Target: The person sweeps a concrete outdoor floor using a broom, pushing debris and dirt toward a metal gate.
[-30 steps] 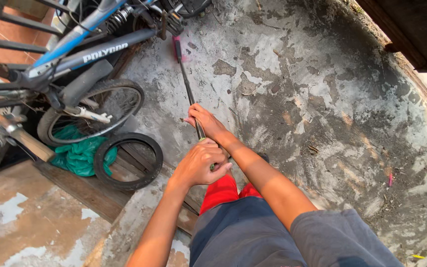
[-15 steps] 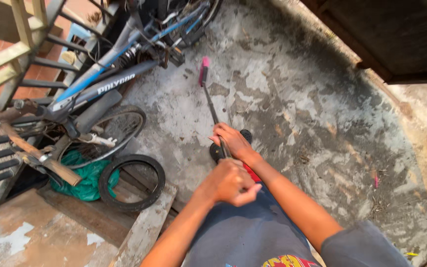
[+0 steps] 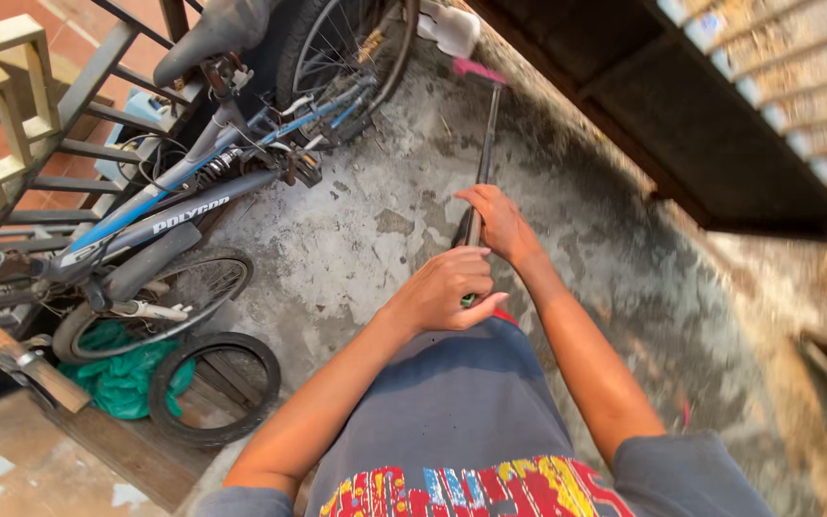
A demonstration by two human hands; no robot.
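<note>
At the left edge of the concrete floor [image 3: 356, 239] a green plastic bag [image 3: 122, 383] lies crumpled beside a loose black rubber tyre [image 3: 214, 388]. Above them a blue and grey bicycle [image 3: 184, 206] leans against dark metal railings [image 3: 98, 86], its spoked wheels thin and round. The floor is rough, patchy grey with pale flaking spots. Near the middle, the left hand [image 3: 442, 287] is wrapped tight around the near end of the broom [image 3: 482, 153]; the right hand [image 3: 498, 222] clamps the handle just beyond it. The handle is a slim dark rod running up to a pink bristle head at the floor's far edge, beside a dark wooden wall [image 3: 662, 115].
</note>
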